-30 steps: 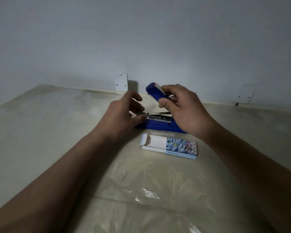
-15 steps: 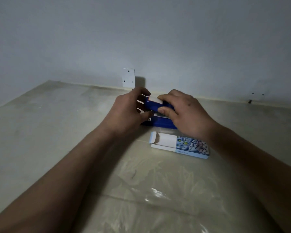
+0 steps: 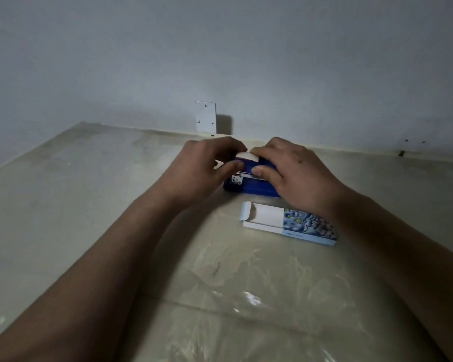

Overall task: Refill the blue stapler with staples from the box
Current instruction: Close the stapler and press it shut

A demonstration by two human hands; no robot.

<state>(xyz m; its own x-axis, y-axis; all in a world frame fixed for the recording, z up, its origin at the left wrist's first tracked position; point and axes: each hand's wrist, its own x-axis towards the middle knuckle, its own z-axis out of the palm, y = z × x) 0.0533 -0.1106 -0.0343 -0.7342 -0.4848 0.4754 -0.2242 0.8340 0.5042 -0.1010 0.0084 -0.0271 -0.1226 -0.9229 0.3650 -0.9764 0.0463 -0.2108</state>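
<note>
While lying near the far edge of the beige tabletop [image 3: 89,205], gripped by curled left hand [image 3: 194,173] and right hand [image 3: 298,178]: blue plastic stapler [image 3: 254,188]. Just in front, apart: open-flapped patterned cardboard staple box [image 3: 288,223]. Broad stretch of tabletop leftward.

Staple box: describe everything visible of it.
The box is a small flat card carton with a blue-and-white printed sleeve. A plain white inner part is slid out leftward, its end flap open; no staples show. It lies flat on the table, nearer the camera than the stapler and apart from it. The right wrist overlaps its far right corner; contact cannot be told.
</note>
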